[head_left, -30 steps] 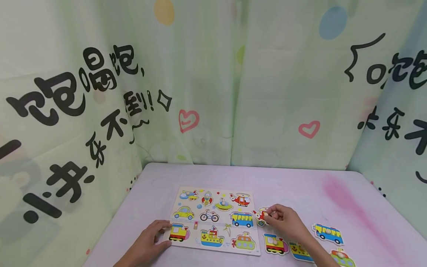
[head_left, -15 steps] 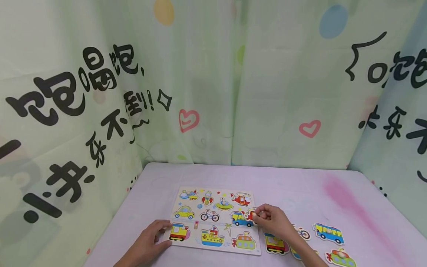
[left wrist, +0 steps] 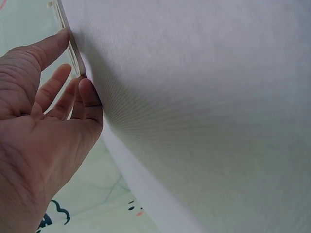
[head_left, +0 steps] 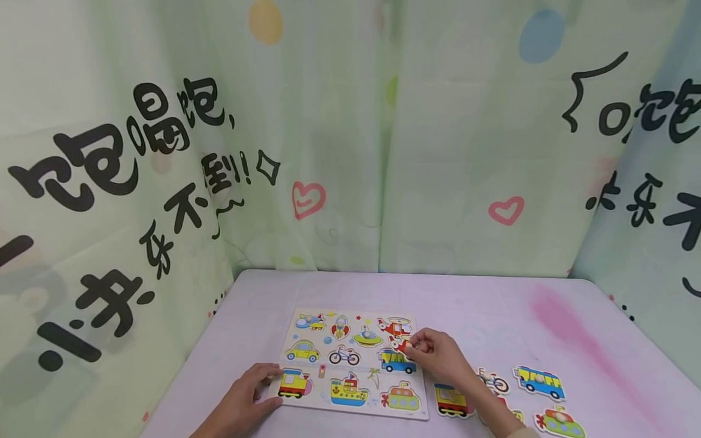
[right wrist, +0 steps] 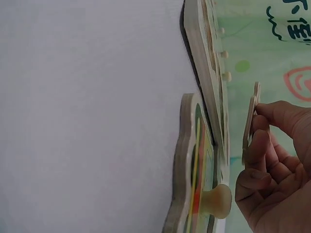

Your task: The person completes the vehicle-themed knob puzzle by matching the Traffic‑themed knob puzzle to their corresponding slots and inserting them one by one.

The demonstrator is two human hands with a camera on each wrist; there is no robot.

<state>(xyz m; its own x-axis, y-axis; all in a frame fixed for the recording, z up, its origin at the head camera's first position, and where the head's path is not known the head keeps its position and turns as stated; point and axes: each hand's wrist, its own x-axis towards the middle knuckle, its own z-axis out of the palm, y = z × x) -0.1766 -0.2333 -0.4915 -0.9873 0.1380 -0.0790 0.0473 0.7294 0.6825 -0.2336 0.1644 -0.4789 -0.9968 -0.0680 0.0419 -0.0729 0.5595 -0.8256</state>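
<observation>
By the right hand (head_left: 440, 353), wrist bent inward, a red piece (head_left: 398, 344) is pinched between thumb and fingertips; from beside the board (head_left: 320, 389) it has been brought over it, between helicopter (head_left: 391, 326) and bus pictures (head_left: 395, 363). The board's left edge is touched by the left hand (head_left: 252, 389), loosely spread. The red piece is partly hidden by fingers, the train piece (head_left: 451, 401) by the forearm (head_left: 487, 407).
</observation>
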